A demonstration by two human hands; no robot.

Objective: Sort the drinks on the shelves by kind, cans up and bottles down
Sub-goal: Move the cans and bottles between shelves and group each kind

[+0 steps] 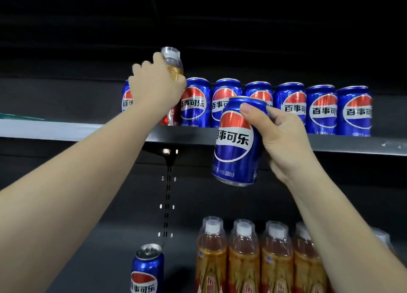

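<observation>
Head view, upper shelf (66, 131): grey front edge crossing the frame from 9 o'clock to 3 o'clock; dark back panel behind it.
Head view, can row (321, 110): blue cans with a red, white and blue round emblem and white-banded Chinese lettering; upright, side by side on the upper shelf, from centre toward 2 o'clock.
Head view, tea bottle (174, 66): clear plastic, amber liquid, white cap under a clear sleeve, red label low down; stands on the upper shelf at 11 o'clock, between the leftmost can and the rest of the row.
Head view, left hand (156, 88): fingers curled around the tea bottle at shoulder level; back of hand faces the camera.
Head view, held can (236, 143): same blue design, silver rims, tilted slightly; at centre, in front of the shelf edge, below the row.
Head view, right hand (279, 138): thumb across the can's upper front, fingers wrapped behind; clamped on the held can.
Head view, lower bottles (244, 259): amber tea bottles, white caps, yellow-red labels; upright in a row at 5 o'clock.
Head view, stray can (147, 268): blue, pull-tab top visible; upright at 6 o'clock, apart from the lower bottles to their left.
</observation>
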